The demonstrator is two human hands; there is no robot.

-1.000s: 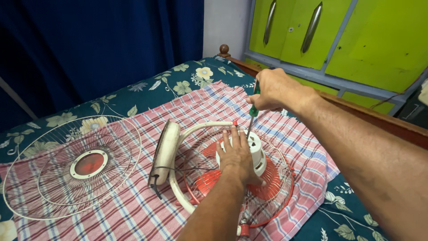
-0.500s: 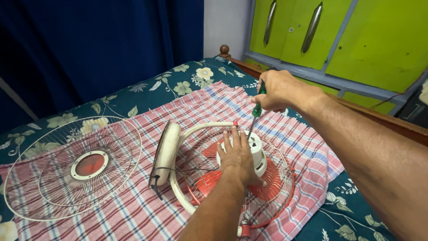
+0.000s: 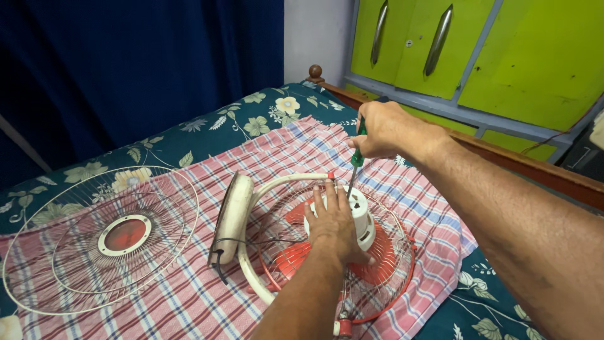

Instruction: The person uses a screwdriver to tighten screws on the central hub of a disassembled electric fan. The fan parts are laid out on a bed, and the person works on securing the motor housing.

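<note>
A table fan lies face down on a pink checked cloth (image 3: 189, 296). Its white motor housing (image 3: 360, 217) sticks up over the red blades (image 3: 296, 258) and the rear wire guard (image 3: 390, 264). My left hand (image 3: 333, 223) rests flat on the housing, fingers spread. My right hand (image 3: 384, 129) grips a green-handled screwdriver (image 3: 357, 157), whose shaft points down with its tip at the top of the housing. The fan's cream base (image 3: 231, 217) and curved white stand (image 3: 277, 186) lie to the left.
The detached front wire guard (image 3: 100, 239) with a red centre disc lies at the left on the cloth. Beneath it is a dark green floral bedsheet (image 3: 251, 119). A wooden bed rail (image 3: 535, 167), green cabinet doors (image 3: 503, 50) and a dark blue curtain (image 3: 126, 69) stand behind.
My right hand has shifted slightly up and left with the screwdriver, its tip staying at the motor housing. My left hand stays on the housing.
</note>
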